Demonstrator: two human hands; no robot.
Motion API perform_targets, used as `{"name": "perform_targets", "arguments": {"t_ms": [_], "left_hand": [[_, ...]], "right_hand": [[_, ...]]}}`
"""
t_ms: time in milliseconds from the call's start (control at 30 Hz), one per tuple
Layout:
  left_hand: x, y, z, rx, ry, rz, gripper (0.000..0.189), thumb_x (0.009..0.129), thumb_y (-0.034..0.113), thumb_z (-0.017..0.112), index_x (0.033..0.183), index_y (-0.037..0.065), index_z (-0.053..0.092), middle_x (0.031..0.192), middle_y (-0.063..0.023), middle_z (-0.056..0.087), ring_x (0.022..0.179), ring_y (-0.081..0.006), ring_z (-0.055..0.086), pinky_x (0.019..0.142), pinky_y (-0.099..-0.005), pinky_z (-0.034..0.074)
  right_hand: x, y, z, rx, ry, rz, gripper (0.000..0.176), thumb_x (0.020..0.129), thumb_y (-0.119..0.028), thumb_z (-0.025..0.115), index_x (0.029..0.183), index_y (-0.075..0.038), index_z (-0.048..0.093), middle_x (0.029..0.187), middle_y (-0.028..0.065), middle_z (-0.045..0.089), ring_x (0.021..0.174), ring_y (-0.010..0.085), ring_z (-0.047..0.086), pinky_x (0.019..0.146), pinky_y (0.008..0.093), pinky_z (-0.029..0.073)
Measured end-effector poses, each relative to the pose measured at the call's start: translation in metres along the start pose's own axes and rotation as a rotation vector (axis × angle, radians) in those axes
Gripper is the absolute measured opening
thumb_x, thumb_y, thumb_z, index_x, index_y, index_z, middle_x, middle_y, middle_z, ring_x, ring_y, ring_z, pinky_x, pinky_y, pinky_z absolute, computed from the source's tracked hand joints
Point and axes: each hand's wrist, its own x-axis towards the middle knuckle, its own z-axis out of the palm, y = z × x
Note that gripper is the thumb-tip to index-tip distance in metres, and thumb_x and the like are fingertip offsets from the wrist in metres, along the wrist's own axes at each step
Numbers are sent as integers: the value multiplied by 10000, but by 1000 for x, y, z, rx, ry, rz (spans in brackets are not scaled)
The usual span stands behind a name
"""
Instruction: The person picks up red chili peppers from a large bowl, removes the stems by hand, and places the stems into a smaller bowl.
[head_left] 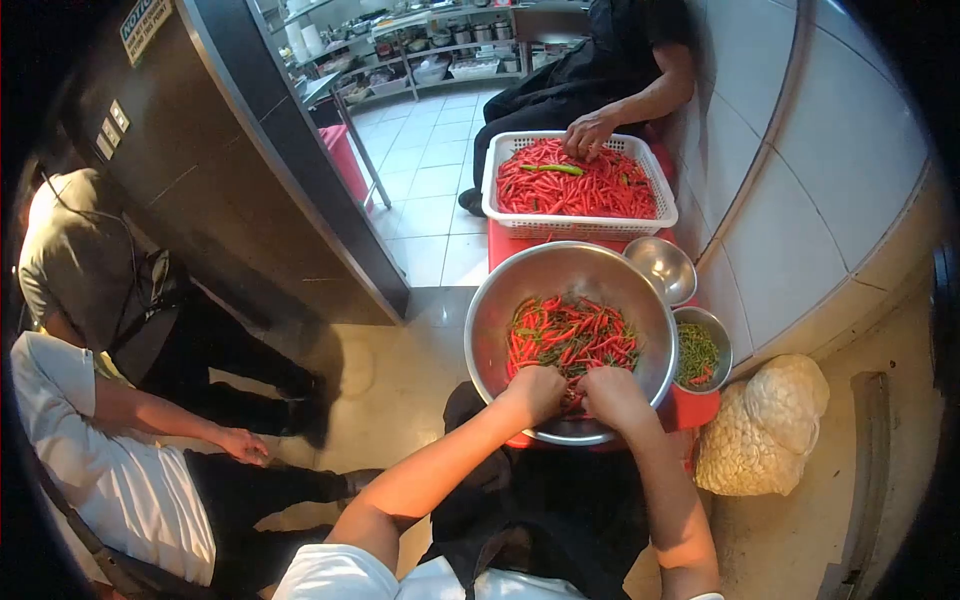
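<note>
Both hands were recorded inside the large round stainless-steel bowl (pixel 482 330), at its near rim. The left hand (pixel 537 390) and right hand (pixel 612 395) were curled narrow, knuckles up and close together, with fingertips buried in the heap of slim red chilies with green stems (pixel 570 335). Whether a pod was actually pinched could not be told.

The chilies were judged light, thin and glossy, so likely slippery. They seemed firm but bendable, with skin that could split under hard pressure. A grip near the stem end, between thumb and forefinger, was judged best.

Just right of the big bowl stood a small steel bowl of green stems (pixel 697 352) and an empty small steel bowl (pixel 660 268). Beyond them, a co-worker's hand (pixel 590 133) rested in a white plastic basket (pixel 500 195) of more chilies.
</note>
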Motion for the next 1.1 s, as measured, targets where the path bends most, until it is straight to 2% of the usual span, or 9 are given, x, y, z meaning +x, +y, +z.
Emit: {"name": "perform_targets", "arguments": {"t_ms": [133,167,300,400,500,767,867,967,1100], "left_hand": [[-5,-4,-15,-85,-64,2,160,836,188,636,779,88,746,786,-138,719,772,-296,728,670,-418,578],[-1,-8,-4,-127,-70,-41,139,818,165,641,774,75,738,788,-163,706,779,-348,709,683,-441,566],[-13,-23,-8,-388,122,-14,91,779,132,660,794,64,718,778,-215,669,801,-420,663,713,-490,536],[-16,-29,-21,-422,65,-42,163,801,169,688,906,68,760,857,-191,702,821,-381,674,743,-470,529],[-17,-31,-32,-638,92,-31,186,788,123,717,940,19,747,871,-196,701,863,-384,677,789,-465,520],[-19,-22,-55,-877,179,-112,218,821,107,720,1000,-19,727,914,-244,697,871,-382,687,773,-419,520],[-20,-18,-56,-934,190,-141,208,825,90,705,997,-25,725,890,-232,699,828,-350,697,746,-399,522],[-18,-16,-54,-949,166,-196,238,860,120,730,1035,-39,705,857,-181,704,766,-195,678,717,-344,522],[-14,-17,-38,-1141,198,-288,220,852,55,731,1059,-20,719,865,-94,720,776,-111,649,723,-286,528]], "right_hand": [[-10,7,-6,97,-4,-24,143,801,-227,701,802,-90,744,820,161,706,837,357,693,769,480,542],[-13,7,-7,130,-2,-24,159,813,-246,705,804,-91,742,817,159,704,836,358,690,771,482,537],[-19,8,-19,147,109,-68,188,846,-238,685,774,-65,709,802,171,686,828,369,672,750,495,519],[-27,7,-26,214,257,19,175,867,-227,665,845,-64,724,864,165,689,849,363,667,769,480,522],[-28,5,-30,246,382,65,203,872,-249,657,820,-60,709,803,177,683,834,369,673,754,497,516],[-30,0,-35,501,166,130,260,894,-291,634,932,-58,742,855,199,693,855,382,674,782,484,514],[-27,3,-35,572,134,112,286,896,-308,624,944,-54,745,870,199,696,861,381,675,790,471,516],[-23,6,-28,596,146,104,288,892,-306,628,933,-44,740,857,199,694,856,377,676,782,468,512],[-20,2,-26,617,124,175,262,887,-262,630,904,-17,721,816,195,688,815,363,679,748,455,509]]}}
